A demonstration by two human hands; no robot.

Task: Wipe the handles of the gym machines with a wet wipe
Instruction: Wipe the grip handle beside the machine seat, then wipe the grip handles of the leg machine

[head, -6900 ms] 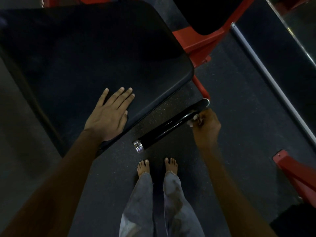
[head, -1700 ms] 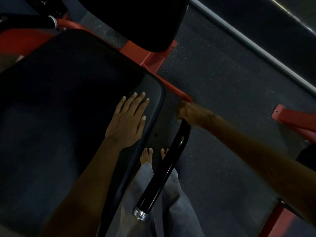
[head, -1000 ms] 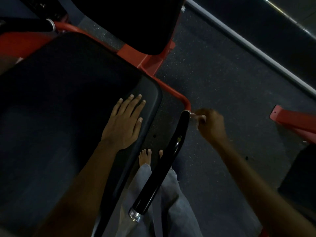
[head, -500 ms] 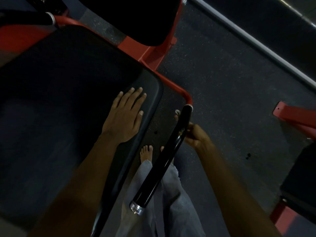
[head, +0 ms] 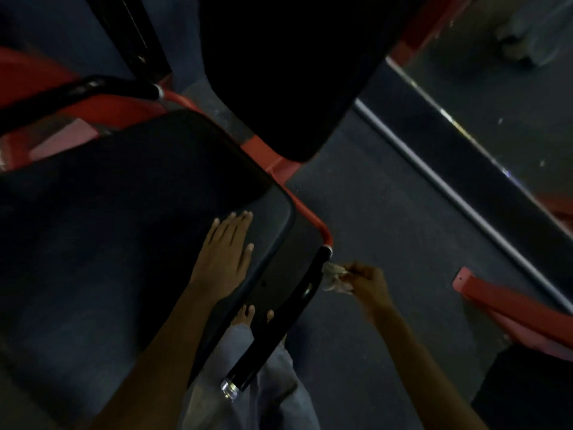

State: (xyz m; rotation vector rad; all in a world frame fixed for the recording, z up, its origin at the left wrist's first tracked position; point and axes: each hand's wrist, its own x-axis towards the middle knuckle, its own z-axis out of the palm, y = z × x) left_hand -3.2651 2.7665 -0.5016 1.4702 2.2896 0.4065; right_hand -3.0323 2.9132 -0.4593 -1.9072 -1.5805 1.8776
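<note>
Dark speckled gym floor (head: 387, 218) lies under a red-framed machine. Left hand (head: 224, 259) rests flat, fingers straight, on the black seat pad (head: 124, 212). Right hand (head: 367, 283) pinches a crumpled wet wipe (head: 335, 276) against the black handle (head: 285, 318) near its top end.

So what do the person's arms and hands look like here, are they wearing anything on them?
Both forearms are bare as far as the frame shows, with no sleeves visible. The left hand and right hand wear no gloves, and no rings, watch or bracelets can be made out in the dim light. Light fingernails show on the left hand.
</note>
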